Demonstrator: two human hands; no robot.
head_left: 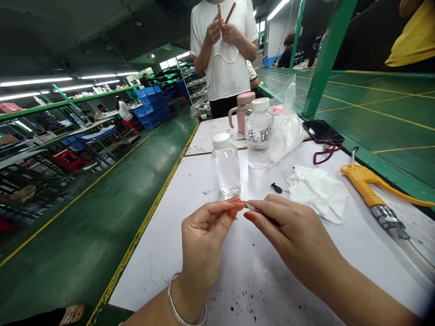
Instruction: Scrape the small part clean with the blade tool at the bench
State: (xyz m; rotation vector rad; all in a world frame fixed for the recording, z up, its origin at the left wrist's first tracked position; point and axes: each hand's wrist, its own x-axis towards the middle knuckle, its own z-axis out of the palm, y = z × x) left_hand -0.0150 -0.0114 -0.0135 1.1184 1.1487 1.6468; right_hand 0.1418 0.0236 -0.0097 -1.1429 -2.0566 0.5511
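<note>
Over the white tabletop [159, 244], my two hands meet fingertip to fingertip. My left hand [205, 233] is closed in a pinch on something tiny, mostly hidden by the fingers. My right hand [295, 228] is closed around a slim tool with a pointed metal tip, which looks like a craft knife [250, 207]. The tip points at my left fingertips; whether it touches the piece I cannot tell. Just behind my hands stands a clear capped bottle [227, 170] of clear liquid. A small black part [277, 188] lies right of it.
Further back stand a marked bottle [260, 156], a pink mug [241, 120] and a plastic bag [288, 136]. Rightward lie a tissue [317, 192], a phone [322, 131], a dark red band [325, 155] and a yellow air gun [365, 185]. A person [224, 59] holds two sticks across the table.
</note>
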